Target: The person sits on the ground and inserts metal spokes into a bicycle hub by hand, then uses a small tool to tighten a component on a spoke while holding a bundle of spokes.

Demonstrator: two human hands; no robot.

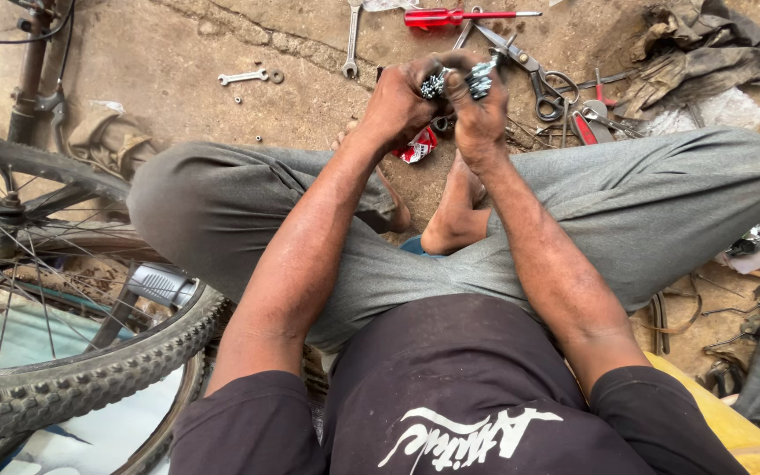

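Both hands meet far from the body: left hand and right hand each pinch one end of a bicycle chain (bunched between them, level).

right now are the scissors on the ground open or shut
Open. The scissors lie flat on the dirt beyond the hands, with the blades spread apart in a V toward the red screwdriver.

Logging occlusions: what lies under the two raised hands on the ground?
Under the left hand and right hand, a red and white wrapper shows on the ground; whatever else is there is covered.
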